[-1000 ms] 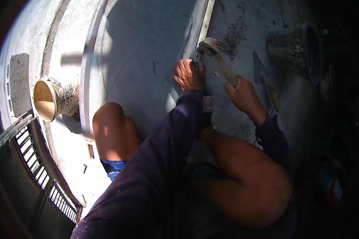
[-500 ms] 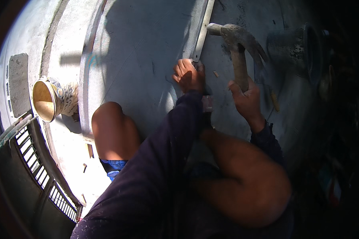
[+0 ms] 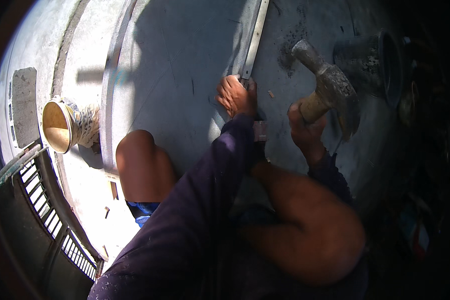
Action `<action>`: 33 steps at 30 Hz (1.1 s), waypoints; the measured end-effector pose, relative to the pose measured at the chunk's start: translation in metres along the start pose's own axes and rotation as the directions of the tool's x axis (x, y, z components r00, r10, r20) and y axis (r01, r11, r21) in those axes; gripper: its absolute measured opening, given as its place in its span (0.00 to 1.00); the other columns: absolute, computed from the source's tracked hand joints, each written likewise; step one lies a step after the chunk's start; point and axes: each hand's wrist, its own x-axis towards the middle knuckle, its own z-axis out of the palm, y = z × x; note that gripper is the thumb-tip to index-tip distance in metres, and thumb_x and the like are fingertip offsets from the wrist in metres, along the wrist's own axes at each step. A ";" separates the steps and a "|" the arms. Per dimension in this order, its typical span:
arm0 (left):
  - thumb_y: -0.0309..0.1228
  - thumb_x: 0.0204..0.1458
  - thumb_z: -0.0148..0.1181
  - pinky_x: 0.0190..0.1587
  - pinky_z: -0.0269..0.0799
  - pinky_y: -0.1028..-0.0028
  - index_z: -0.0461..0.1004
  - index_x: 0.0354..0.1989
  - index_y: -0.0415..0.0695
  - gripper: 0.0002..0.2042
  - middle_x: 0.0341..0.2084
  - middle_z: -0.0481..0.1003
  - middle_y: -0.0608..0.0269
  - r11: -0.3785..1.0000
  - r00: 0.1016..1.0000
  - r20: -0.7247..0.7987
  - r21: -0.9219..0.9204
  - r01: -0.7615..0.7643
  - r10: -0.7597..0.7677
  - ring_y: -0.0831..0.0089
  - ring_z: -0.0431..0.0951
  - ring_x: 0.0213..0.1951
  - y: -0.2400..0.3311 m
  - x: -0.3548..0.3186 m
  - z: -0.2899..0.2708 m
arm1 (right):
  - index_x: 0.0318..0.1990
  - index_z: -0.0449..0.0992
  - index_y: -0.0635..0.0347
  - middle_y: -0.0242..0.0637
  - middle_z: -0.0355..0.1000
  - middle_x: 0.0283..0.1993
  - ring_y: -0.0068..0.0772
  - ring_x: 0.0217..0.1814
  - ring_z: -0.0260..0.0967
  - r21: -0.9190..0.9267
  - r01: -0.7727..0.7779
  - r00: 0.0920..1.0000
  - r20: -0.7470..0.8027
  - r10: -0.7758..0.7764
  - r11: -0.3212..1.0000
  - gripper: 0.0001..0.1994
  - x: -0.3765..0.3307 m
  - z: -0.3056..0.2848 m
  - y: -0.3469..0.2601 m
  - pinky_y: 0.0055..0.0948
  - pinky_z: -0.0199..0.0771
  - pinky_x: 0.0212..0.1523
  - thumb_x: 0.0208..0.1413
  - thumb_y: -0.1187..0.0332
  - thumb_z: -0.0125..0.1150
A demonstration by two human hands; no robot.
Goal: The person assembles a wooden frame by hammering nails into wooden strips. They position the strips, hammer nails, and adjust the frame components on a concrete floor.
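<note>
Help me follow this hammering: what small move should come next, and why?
Probably swing the hammer down beside the left hand. The right hand holds it raised, head tilted, while the left hand presses on the lower end of the metal strip. What it strikes is hidden.

Single head view, fisheye, looks steeply down from above at close range onto knees, forearms and concrete floor (image 3: 185,75); edges bend, corners dark.

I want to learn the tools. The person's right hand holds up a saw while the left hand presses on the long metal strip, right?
Not quite. The head view shows the right hand holding up a hammer, not a saw. The left hand does press on the long metal strip.
</note>
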 end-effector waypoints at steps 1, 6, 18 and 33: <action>0.47 0.48 0.69 0.59 0.61 0.56 0.70 0.47 0.49 0.23 0.47 0.72 0.61 1.000 1.000 0.006 0.017 0.011 -0.011 0.61 0.70 0.55 0.001 0.000 0.001 | 0.37 0.74 0.70 0.48 0.72 0.24 0.31 0.27 0.71 -0.106 -0.052 0.995 0.080 0.060 0.993 0.12 0.004 0.003 0.002 0.37 0.72 0.32 0.57 0.67 0.64; 0.48 0.43 0.72 0.61 0.59 0.55 0.66 0.55 0.48 0.33 0.52 0.69 0.61 0.995 0.991 -0.130 -0.094 -0.041 0.029 0.61 0.66 0.60 -0.002 -0.004 0.003 | 0.40 0.75 0.68 0.52 0.78 0.31 0.51 0.34 0.81 -0.402 -0.093 0.968 0.178 0.178 0.911 0.13 0.007 0.009 0.010 0.36 0.77 0.36 0.57 0.66 0.65; 0.30 0.41 0.60 0.62 0.57 0.48 0.62 0.60 0.46 0.32 0.52 0.68 0.52 0.904 0.945 -0.265 -0.326 -0.276 0.193 0.50 0.67 0.59 -0.027 -0.007 0.014 | 0.40 0.76 0.72 0.61 0.77 0.32 0.62 0.36 0.79 -0.283 -0.202 0.967 0.096 0.237 0.938 0.15 0.005 0.018 0.028 0.45 0.77 0.38 0.52 0.67 0.64; 0.44 0.54 0.64 0.57 0.64 0.50 0.68 0.47 0.43 0.21 0.47 0.72 0.56 0.982 0.988 0.023 0.106 -0.155 0.154 0.55 0.71 0.57 0.004 0.007 -0.004 | 0.34 0.77 0.68 0.37 0.73 0.24 0.27 0.25 0.72 0.139 -0.727 0.686 0.102 0.720 0.673 0.14 -0.095 -0.025 0.110 0.34 0.73 0.26 0.55 0.62 0.66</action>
